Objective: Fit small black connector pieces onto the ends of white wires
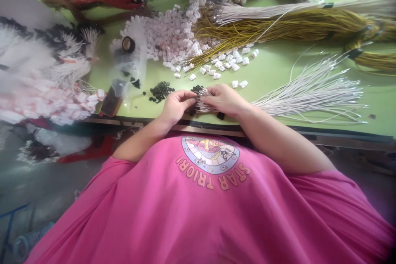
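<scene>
Near the table's front edge, a bundle of white wires (pixel 284 101) fans out to the right, with bare metal tips at its far end. My right hand (pixel 224 99) is closed around the bundle's left end. Several small black pieces (pixel 196 89) sit at the wire ends there. Thumb and fingers of my left hand (pixel 179 107) pinch together right at those ends; whatever is between them is too small to make out. Just left and beyond lies a loose pile of small black parts (pixel 161 91).
White plastic connectors (pixel 173 35) are heaped beyond my hands, some scattered nearer. Yellow wires (pixel 293 24) stretch across the back right. A dark phone-like object (pixel 113 98), a tape roll (pixel 128 44) and a pile of white connectors with wires (pixel 46 99) are at left.
</scene>
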Tool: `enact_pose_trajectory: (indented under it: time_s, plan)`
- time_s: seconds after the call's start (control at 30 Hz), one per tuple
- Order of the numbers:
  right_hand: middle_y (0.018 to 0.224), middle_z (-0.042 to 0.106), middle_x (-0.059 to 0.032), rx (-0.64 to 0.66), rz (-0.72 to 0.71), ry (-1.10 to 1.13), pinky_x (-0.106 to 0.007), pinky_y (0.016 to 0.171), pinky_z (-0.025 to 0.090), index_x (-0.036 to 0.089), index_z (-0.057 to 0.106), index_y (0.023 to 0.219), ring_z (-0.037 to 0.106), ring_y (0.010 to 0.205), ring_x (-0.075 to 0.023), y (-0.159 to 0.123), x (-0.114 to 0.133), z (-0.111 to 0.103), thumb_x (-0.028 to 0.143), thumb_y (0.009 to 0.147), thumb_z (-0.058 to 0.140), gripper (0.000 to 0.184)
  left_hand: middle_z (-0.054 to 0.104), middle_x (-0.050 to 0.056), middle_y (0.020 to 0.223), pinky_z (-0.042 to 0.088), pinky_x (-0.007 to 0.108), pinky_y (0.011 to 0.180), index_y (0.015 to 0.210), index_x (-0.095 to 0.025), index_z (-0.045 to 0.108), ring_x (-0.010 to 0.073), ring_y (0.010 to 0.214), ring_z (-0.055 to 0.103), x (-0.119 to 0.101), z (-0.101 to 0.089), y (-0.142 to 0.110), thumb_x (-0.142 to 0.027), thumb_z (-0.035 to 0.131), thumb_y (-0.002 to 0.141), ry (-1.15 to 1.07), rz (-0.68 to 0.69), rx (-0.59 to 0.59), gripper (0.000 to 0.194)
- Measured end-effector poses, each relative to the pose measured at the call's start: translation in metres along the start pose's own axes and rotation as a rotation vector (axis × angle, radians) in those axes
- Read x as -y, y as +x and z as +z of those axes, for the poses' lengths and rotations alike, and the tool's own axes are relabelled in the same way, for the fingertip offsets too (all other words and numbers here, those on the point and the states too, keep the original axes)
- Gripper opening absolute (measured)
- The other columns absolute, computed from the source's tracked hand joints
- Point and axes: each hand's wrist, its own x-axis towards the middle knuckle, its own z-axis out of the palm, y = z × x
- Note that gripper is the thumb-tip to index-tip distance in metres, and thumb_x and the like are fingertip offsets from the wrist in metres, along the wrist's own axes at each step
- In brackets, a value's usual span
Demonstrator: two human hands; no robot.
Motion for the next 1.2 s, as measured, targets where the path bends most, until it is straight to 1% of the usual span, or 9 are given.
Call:
enact_pose_trajectory:
  time_s: [0.13, 0.37, 0.43, 0.67, 0.77, 0.9, 1.07, 1.13, 1.2]
  plan:
    - [0.059, 0.049, 0.0020, -0.007, -0.003, -0.011, -0.025, 0.053, 0.034, 0.016, 0.055, 0.067, 0.043, 0.055, -0.0093, 0.000, 0.001, -0.001, 0.033, 0.076, 0.054, 0.019, 0.069, 0.001, 0.074, 0.053, 0.029, 0.066, 0.081, -0.017, 0.069, 0.0125, 0.066, 0.061, -0.003, 0.000, -0.001, -0.024, 0.074, 0.067, 0.048, 0.029, -0.003, 0.016]
    - [0.058, 0.048, 0.0022, -0.007, 0.017, -0.029, -0.024, 0.052, 0.033, 0.016, 0.054, 0.065, 0.042, 0.054, -0.0087, -0.001, 0.004, -0.001, 0.033, 0.075, 0.054, 0.020, 0.070, 0.003, 0.076, 0.052, 0.028, 0.065, 0.084, -0.017, 0.071, 0.0139, 0.067, 0.062, 0.001, -0.007, -0.003, -0.031, 0.072, 0.071, 0.226, 0.178, 0.002, 0.019]
    - [0.057, 0.048, 0.0024, -0.011, 0.022, -0.025, -0.024, 0.051, 0.032, 0.017, 0.052, 0.064, 0.042, 0.053, -0.0084, -0.002, 0.004, 0.000, 0.032, 0.075, 0.054, 0.020, 0.070, 0.003, 0.076, 0.051, 0.028, 0.066, 0.084, -0.017, 0.072, 0.0144, 0.068, 0.063, 0.001, -0.008, -0.003, -0.033, 0.072, 0.071, 0.264, 0.199, 0.001, 0.020]
    - [0.056, 0.045, 0.0028, -0.009, 0.016, -0.012, -0.023, 0.049, 0.032, 0.017, 0.054, 0.066, 0.041, 0.052, -0.0083, -0.003, 0.004, 0.003, 0.031, 0.073, 0.056, 0.016, 0.071, 0.003, 0.076, 0.051, 0.028, 0.065, 0.082, -0.017, 0.072, 0.0143, 0.065, 0.062, -0.006, -0.001, -0.002, -0.032, 0.071, 0.072, 0.283, 0.176, 0.062, 0.018]
    - [0.057, 0.047, 0.0026, -0.023, 0.025, 0.023, -0.023, 0.049, 0.033, 0.017, 0.055, 0.066, 0.042, 0.052, -0.0083, -0.002, 0.001, 0.003, 0.031, 0.073, 0.057, 0.016, 0.070, 0.003, 0.074, 0.050, 0.028, 0.064, 0.081, -0.017, 0.071, 0.0144, 0.064, 0.062, -0.009, 0.000, -0.002, -0.031, 0.070, 0.072, 0.295, 0.167, 0.060, 0.017]
    - [0.056, 0.047, 0.0027, -0.029, 0.035, 0.033, -0.023, 0.048, 0.032, 0.017, 0.054, 0.066, 0.042, 0.050, -0.0082, -0.001, -0.001, 0.004, 0.033, 0.072, 0.058, 0.017, 0.070, 0.004, 0.080, 0.050, 0.028, 0.070, 0.080, -0.017, 0.071, 0.0154, 0.072, 0.063, -0.008, 0.000, -0.002, -0.026, 0.069, 0.074, 0.314, 0.209, 0.076, 0.012]
    - [0.058, 0.051, 0.0021, -0.014, 0.012, 0.014, -0.024, 0.052, 0.035, 0.016, 0.058, 0.067, 0.046, 0.055, -0.0099, -0.001, -0.002, 0.003, 0.033, 0.070, 0.059, 0.017, 0.066, 0.003, 0.084, 0.049, 0.029, 0.075, 0.080, -0.019, 0.070, 0.0148, 0.079, 0.061, -0.003, -0.001, -0.002, -0.023, 0.068, 0.075, 0.316, 0.281, 0.115, 0.007]
    - [0.058, 0.050, 0.0027, -0.019, 0.004, 0.013, -0.024, 0.053, 0.035, 0.016, 0.058, 0.067, 0.045, 0.055, -0.0097, -0.001, -0.002, 0.003, 0.034, 0.069, 0.060, 0.018, 0.063, 0.003, 0.091, 0.050, 0.028, 0.075, 0.080, -0.019, 0.070, 0.0142, 0.081, 0.060, -0.003, -0.003, -0.003, -0.023, 0.068, 0.075, 0.354, 0.320, 0.113, 0.006]
    - [0.057, 0.049, 0.0033, -0.054, -0.005, 0.029, -0.024, 0.054, 0.034, 0.016, 0.057, 0.065, 0.044, 0.055, -0.0093, -0.001, -0.001, 0.002, 0.034, 0.068, 0.061, 0.019, 0.060, 0.004, 0.097, 0.049, 0.028, 0.077, 0.084, -0.020, 0.070, 0.0141, 0.085, 0.058, -0.003, -0.011, -0.004, -0.024, 0.068, 0.077, 0.443, 0.381, 0.117, 0.008]
